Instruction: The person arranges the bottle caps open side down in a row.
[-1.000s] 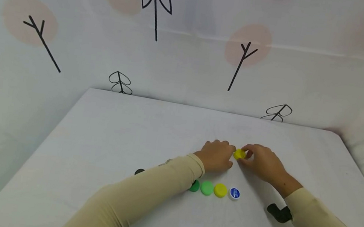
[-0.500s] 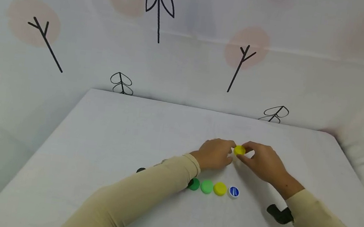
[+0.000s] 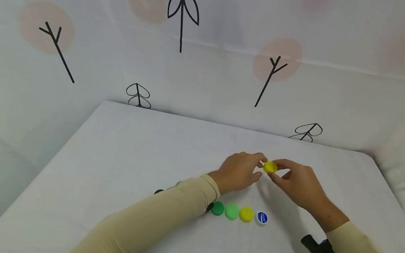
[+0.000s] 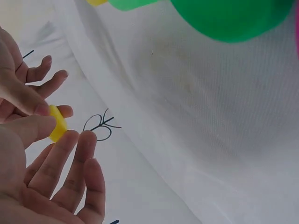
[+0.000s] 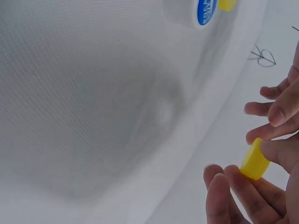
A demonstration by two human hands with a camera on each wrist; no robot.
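Between thumb and fingers, my right hand pinches a yellow bottle cap above the far right part of the white table. The cap's side shows in the right wrist view, yellow cap. My left hand reaches in from the left, its index fingertip right by the cap and its thumb apart from it. In the left wrist view the left thumb overlaps the cap. Nearer me lie more caps in a row: a dark green cap, a light green cap, a yellow cap and a white cap with a blue top.
My left sleeve crosses over the left end of the row and hides part of it. A dark round thing peeks out beyond the sleeve. The white table backs onto a patterned cloth.
Both hands have risen slightly with the yellow cap, which is turned a little in the right fingers. The view has shifted slightly; the row of caps stays in place.
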